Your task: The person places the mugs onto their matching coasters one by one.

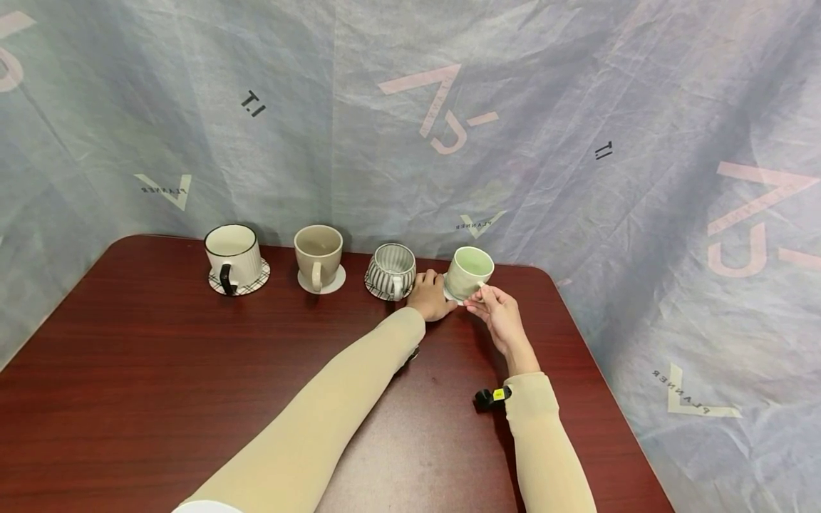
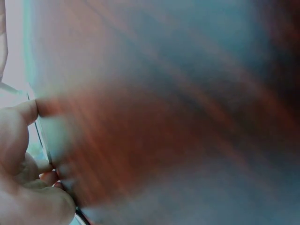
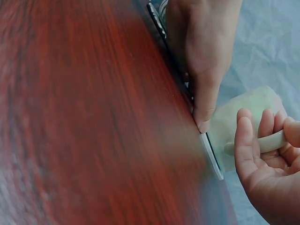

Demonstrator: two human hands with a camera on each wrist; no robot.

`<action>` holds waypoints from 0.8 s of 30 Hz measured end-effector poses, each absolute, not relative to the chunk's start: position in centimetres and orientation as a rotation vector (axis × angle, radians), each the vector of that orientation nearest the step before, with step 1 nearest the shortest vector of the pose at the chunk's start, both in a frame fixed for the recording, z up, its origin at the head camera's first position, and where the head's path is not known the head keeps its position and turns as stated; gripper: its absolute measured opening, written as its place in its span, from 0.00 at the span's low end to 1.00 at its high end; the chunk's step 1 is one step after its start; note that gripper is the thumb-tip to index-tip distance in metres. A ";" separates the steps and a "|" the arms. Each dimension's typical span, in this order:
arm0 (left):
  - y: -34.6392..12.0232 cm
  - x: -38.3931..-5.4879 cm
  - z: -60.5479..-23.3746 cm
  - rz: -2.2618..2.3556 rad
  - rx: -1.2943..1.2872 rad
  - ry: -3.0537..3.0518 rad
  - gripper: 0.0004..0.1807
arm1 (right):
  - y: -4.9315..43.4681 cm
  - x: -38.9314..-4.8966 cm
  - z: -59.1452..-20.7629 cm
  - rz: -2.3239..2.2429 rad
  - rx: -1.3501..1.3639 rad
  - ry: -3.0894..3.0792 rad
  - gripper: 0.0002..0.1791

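Observation:
A pale green mug (image 1: 470, 273) stands at the right end of the row of cups, on a light coaster (image 3: 212, 157). Its looped handle (image 3: 272, 142) is pinched in the fingers of my right hand (image 1: 502, 317). My left hand (image 1: 428, 296) lies on the table just left of this mug, with its straight thumb (image 3: 205, 105) touching the coaster's edge. Beside my left fingers is a grey-and-white ribbed glass cup (image 1: 393, 267). The left wrist view catches only part of the left hand (image 2: 18, 159), and the coaster is mostly hidden under the mug.
Further left stand a beige mug (image 1: 318, 249) on a white coaster (image 1: 333, 280) and a white ribbed mug (image 1: 240, 256) with a black handle on a checked coaster (image 1: 256, 281). A printed grey cloth (image 1: 359, 142) hangs behind the dark red wooden table (image 1: 192, 356).

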State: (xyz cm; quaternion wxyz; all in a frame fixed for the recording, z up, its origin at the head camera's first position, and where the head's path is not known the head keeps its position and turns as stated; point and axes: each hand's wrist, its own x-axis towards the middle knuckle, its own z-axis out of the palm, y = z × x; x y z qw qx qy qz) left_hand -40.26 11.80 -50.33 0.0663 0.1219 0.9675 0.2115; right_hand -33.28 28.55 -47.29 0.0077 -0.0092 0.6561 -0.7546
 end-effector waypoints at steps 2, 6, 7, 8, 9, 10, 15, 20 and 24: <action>11.8 -40.2 -50.3 0.636 0.366 2.920 0.43 | 28.5 -33.3 -47.3 -2.362 -0.029 2.050 0.16; 11.7 -40.2 -50.3 0.635 0.370 2.925 0.43 | 28.5 -33.3 -47.3 -2.362 -0.022 2.046 0.15; 11.7 -40.1 -50.2 0.641 0.370 2.921 0.43 | 28.5 -33.3 -47.3 -2.364 -0.019 2.043 0.15; 11.7 -40.1 -50.2 0.650 0.368 2.916 0.43 | 28.5 -33.4 -47.3 -2.360 -0.020 2.044 0.15; 11.7 -40.1 -50.1 0.656 0.366 2.911 0.43 | 28.5 -33.4 -47.3 -2.357 -0.021 2.046 0.15; 11.7 -40.0 -50.0 0.658 0.365 2.905 0.43 | 28.5 -33.4 -47.4 -2.358 -0.022 2.045 0.15; 11.7 -40.0 -50.0 0.650 0.360 2.895 0.43 | 28.6 -33.5 -47.5 -2.368 -0.022 2.035 0.15; 11.7 -40.2 -50.2 0.637 0.358 2.910 0.43 | 28.5 -33.4 -47.5 -2.366 -0.029 2.035 0.15; 11.7 -40.2 -50.3 0.647 0.355 2.916 0.43 | 28.4 -33.4 -47.5 -2.367 -0.025 2.033 0.15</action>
